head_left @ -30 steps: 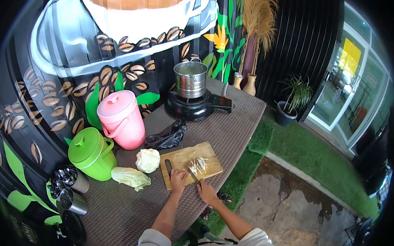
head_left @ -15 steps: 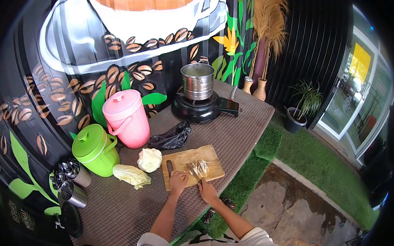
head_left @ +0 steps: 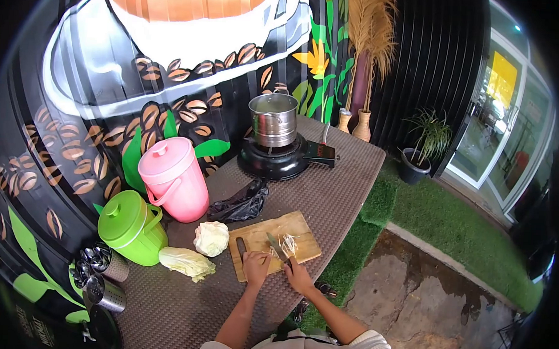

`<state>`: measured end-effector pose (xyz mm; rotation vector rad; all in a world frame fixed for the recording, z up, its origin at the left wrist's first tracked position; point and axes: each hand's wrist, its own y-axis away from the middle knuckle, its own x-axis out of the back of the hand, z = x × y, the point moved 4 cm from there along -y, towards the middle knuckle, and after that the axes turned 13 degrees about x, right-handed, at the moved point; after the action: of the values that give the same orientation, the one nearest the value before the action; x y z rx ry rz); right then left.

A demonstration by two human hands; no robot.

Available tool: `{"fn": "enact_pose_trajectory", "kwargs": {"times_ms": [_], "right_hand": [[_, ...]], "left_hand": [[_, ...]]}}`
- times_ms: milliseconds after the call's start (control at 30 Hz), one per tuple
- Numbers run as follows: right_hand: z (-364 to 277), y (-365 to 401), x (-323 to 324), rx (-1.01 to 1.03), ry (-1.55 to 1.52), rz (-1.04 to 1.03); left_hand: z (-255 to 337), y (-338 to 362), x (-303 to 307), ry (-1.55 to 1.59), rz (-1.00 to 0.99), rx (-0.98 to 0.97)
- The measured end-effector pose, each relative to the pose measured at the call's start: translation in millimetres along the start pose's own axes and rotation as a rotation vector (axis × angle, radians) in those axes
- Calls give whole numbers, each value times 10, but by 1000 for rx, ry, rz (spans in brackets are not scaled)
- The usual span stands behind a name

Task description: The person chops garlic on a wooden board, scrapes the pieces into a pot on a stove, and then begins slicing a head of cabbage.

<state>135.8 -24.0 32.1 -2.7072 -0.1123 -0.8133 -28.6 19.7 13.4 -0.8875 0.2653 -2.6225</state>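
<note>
Knife, grey-bladed (head_left: 276,245), clamped in right hand (head_left: 298,277); tuck left hand (head_left: 255,268), fingertips together, clear at eight o'clock, with thin white shreds (head_left: 290,243) at three, on rectangular wooden board (head_left: 303,227).

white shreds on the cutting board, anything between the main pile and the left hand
Yes, the knife: held in the right hand, its blade slants between the left hand and the main pile of white shreds.
</note>
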Motion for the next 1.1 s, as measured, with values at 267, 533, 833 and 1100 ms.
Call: {"fn": "enact_pose_trajectory", "kwargs": {"times_ms": [267,533,833,1100], "right_hand": [[-43,13,-201,-45,99,-63],[68,-182,-195,61,87,-225],[125,-57,-76,115,169,-173],[314,-33,86,-21,61,-143]], "left_hand": [[-108,-27,20,163,-2,46],[-151,-19,115,209,61,90],[-86,13,52,111,105,18],[-40,0,91,116,36,-11]]}}
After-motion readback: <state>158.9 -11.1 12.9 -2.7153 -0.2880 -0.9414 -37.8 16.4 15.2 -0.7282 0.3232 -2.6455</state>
